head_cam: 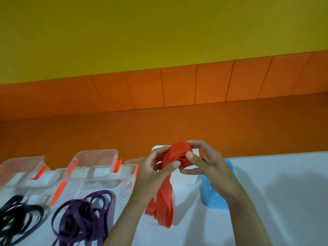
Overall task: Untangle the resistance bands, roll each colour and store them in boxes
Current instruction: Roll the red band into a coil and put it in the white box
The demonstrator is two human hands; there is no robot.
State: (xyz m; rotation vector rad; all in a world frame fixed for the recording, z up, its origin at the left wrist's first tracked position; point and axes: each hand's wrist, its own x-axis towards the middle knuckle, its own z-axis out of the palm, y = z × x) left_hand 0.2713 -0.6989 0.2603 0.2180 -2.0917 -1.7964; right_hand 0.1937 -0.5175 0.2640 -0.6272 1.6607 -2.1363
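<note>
Red band [179, 154]: partly rolled. The coil is held in the air between both hands. Its unrolled tail hangs from the coil down to the table [284, 192] and lies there in a loose fold.

Left hand [154, 169]: grips the near side of the coil, thumb pressed flat on the outer wrap. Right hand [211, 164]: curled round the other side, thumb on the coil's face, fingers over the top. Both hands pinch the coil; neither is spread.

Step in hand, as I judge it: winding the tail onto the coil. To do it well:
- hold thumb pressure on the last wrap, or the rubber will likely spring open;
- feed the tail in flat, edges lined up, no twist;
- turn with one hand and guide with the other, under light tension only.

Just behind the red band: white-rimmed box [157, 148], mostly hidden by the hands, probably where the roll goes.

Left of the red band: purple band [83, 215], loose and unrolled, in front of a clear box [106, 153] with orange latches. Farther left: black band [19, 215], also loose, by a second clear box [35, 158].

Just right of the red band: blue plastic piece [214, 192]; it may be a lid, but I cannot tell.
</note>
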